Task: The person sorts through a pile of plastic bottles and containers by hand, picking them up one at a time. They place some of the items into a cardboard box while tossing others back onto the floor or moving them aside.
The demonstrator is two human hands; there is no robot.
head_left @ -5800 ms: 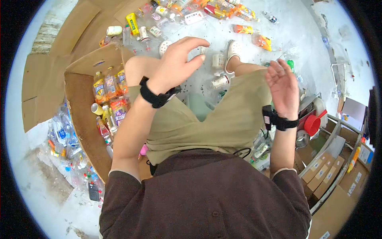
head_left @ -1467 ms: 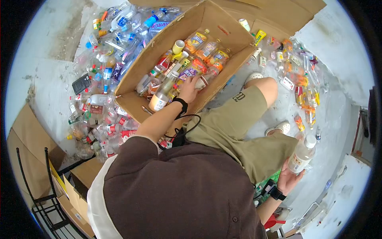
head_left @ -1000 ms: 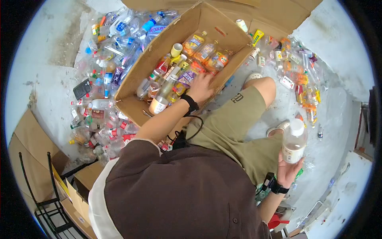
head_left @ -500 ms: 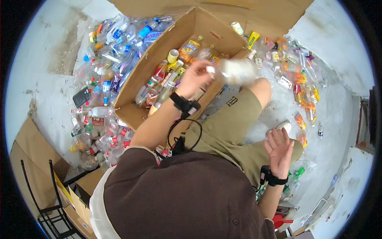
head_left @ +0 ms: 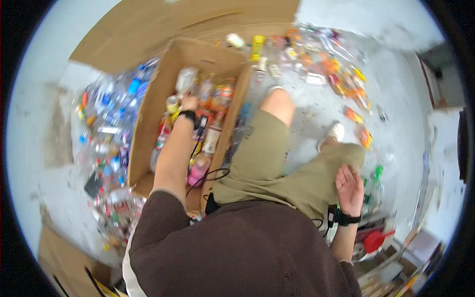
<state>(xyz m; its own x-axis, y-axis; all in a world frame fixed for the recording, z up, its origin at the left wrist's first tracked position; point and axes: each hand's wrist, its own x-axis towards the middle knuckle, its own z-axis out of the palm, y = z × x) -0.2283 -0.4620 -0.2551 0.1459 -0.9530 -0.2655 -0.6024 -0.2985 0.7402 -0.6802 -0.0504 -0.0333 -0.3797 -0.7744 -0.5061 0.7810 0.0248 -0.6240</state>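
Observation:
Inside the cardboard box (head_left: 141, 143), my left hand (head_left: 189, 102) is closed around the neck end of a clear, whitish plastic bottle (head_left: 187, 80). The bottle is blurred, and part of it is hidden by my fingers. Around that hand lie a yellow can (head_left: 172, 104), a bottle with pink contents (head_left: 199, 168) and several other drink bottles. My right hand (head_left: 350, 189) is held palm up beside my knee, fingers stretched out and nothing in it.
Piles of clear bottles (head_left: 111, 119) lie left of the box. More bottles, many orange-labelled (head_left: 341, 81), are scattered on the floor to the right. A red pan-like object (head_left: 374, 241) is at lower right. A cardboard sheet (head_left: 213, 17) stands behind the box.
My left hand has carried the bottle leftward from over the box's right edge into the box. The view has turned and shifted. My right hand stays open near my knee.

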